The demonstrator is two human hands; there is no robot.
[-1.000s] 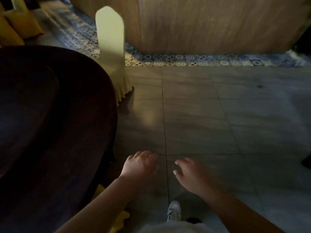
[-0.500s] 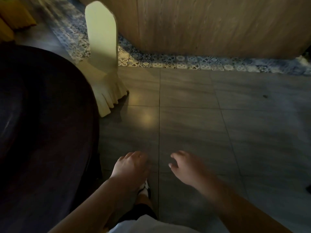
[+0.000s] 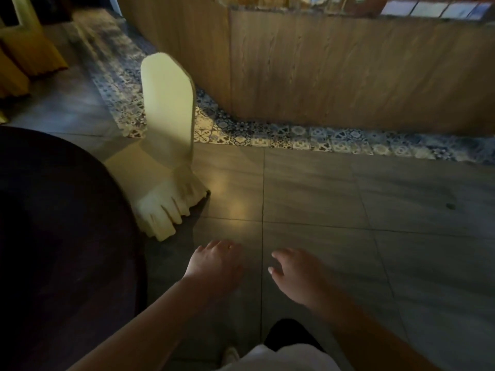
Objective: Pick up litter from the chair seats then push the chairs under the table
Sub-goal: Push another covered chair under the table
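Note:
A chair in a pale yellow cover point(image 3: 167, 124) stands at the edge of the dark round table point(image 3: 53, 236), its seat partly tucked beneath the tabletop and its skirt hanging to the floor. No litter shows on the visible strip of seat. My left hand point(image 3: 214, 263) hovers palm down over the floor tiles, below and right of the chair, empty with fingers loosely spread. My right hand point(image 3: 294, 274) floats beside it, also empty and open. Neither hand touches the chair.
A wooden counter wall point(image 3: 334, 70) runs along the back with a band of blue patterned tiles point(image 3: 308, 137) at its foot. More yellow-covered chairs point(image 3: 29, 52) stand at the far left. Grey floor tiles point(image 3: 375, 223) spread to the right.
The view has shifted: the chair now sits further right and closer to my hands. Both hands stay open and empty in front of me.

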